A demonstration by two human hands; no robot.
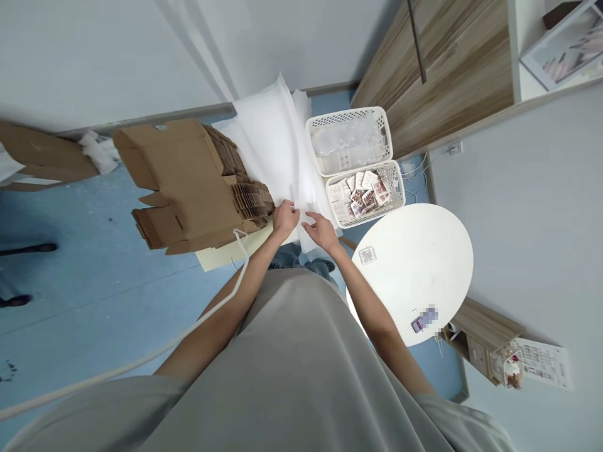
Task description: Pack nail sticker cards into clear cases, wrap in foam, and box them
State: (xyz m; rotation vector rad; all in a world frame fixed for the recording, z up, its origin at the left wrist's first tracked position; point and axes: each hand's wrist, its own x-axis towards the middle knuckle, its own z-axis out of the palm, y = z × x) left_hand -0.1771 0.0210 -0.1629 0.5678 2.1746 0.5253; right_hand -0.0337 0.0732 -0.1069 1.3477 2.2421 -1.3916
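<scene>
My left hand [285, 220] is closed, its fingertips pinching a thin white packing foam sheet at the near end of the pile. To its right, my right hand [322, 231] has its thumb and fingers apart and curved over the same white material. Whether its fingertips touch the foam is hard to tell. A stack of white foam sheets [266, 138] spreads out beyond both hands toward the wall. Close to the left hand's left side lies a stack of flattened brown cardboard boxes [188, 182].
Two white baskets stand right of the foam: one [387, 135] with clear plastic bags, one [399, 188] with printed cards. A round white table [424, 257] bears a phone [417, 324]. A white bent tube [207, 321] crosses before my left arm. Wooden cabinets [452, 69] stand behind.
</scene>
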